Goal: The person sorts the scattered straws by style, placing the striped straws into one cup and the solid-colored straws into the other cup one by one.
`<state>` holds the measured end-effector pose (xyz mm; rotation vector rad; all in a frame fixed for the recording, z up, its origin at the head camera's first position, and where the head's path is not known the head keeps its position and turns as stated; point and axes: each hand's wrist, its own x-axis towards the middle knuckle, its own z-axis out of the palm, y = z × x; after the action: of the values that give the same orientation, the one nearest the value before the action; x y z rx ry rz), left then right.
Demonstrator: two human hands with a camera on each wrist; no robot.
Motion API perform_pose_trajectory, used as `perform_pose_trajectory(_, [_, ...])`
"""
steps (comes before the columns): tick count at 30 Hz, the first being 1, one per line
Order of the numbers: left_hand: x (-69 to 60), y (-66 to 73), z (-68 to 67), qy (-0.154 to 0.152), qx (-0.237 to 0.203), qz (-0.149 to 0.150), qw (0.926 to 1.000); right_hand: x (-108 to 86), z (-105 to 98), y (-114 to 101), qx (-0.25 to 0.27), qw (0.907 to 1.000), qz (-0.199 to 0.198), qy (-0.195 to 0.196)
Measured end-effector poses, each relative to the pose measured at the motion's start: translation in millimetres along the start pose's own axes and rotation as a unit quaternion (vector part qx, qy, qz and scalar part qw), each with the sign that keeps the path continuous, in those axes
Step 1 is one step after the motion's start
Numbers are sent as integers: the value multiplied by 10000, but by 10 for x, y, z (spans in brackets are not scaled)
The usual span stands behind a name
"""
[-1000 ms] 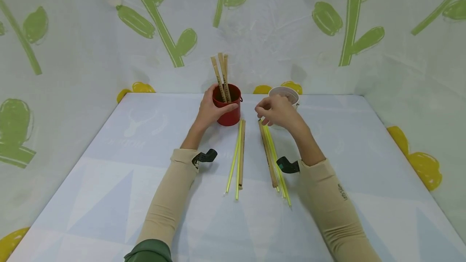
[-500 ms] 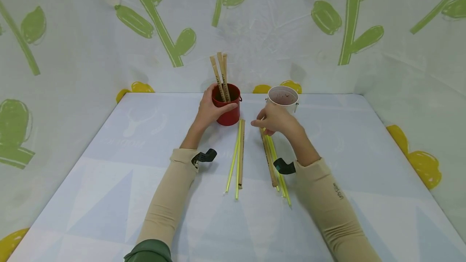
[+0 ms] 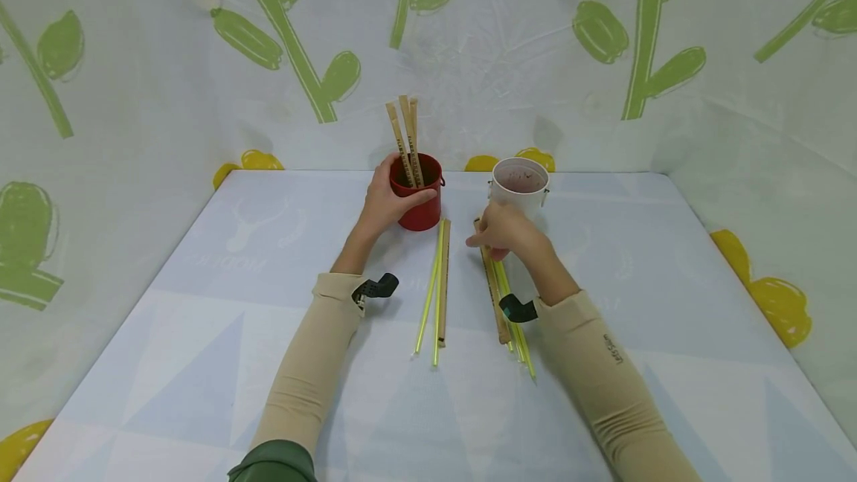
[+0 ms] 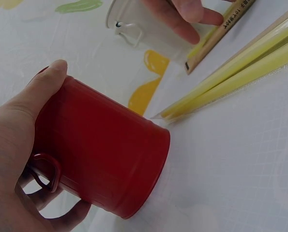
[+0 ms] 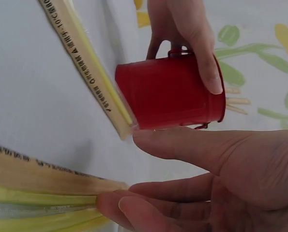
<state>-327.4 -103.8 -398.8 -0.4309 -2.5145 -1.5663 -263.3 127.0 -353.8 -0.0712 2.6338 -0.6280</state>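
My left hand (image 3: 391, 203) grips a small red bucket (image 4: 102, 150) by its side, thumb near the rim. Several straws in brown paper wrappers (image 3: 410, 143) stand in this bucket, leaning left. My right hand (image 3: 510, 233) is over the far end of the right-hand bundle of straws, which mixes brown paper-wrapped and yellow ones (image 3: 512, 311). In the right wrist view its thumb is apart from the fingers, and fingertips (image 5: 110, 205) touch the bundle's ends. Just beyond that hand stands a white bucket (image 3: 521, 183); no straws show in it.
Left of the right bundle, two yellow straws (image 3: 427, 303) and a brown paper-wrapped straw (image 3: 445, 285) lie lengthwise on the pale patterned tabletop (image 3: 221, 348). A white sheet wall (image 3: 495, 80) with green plant prints rises behind the table.
My right hand has come down and towards me from in front of the white bucket to the bundle's far end, uncovering the bucket's mouth. The left hand and red bucket stay put.
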Motion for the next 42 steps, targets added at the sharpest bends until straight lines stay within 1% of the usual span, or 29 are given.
perform_pose_trajectory(8, [2,5,6,12,18,-22,10000,56,55,14,-249,9996,-114,-73])
perform_pose_trajectory(13, [0,9,5,8,-2,-15,10000,83,95,-2,-153,9997,-106,-162])
perform_pose_trajectory(17, [0,7,4,9,9,-29,10000,79,116,-25,-149,9998,-49,-122])
perform_pose_trajectory(25, [-5,15,5,11,-19,4,10000,61,142,-56,-457,9989,-94,62])
perform_pose_trajectory(32, [-8,16,6,21,-18,-12,10000,39,161,-103,-599,9980,156,-89])
perform_pose_trajectory(42, [-5,23,0,13,-20,13,10000,58,181,-120,-702,9970,262,-195])
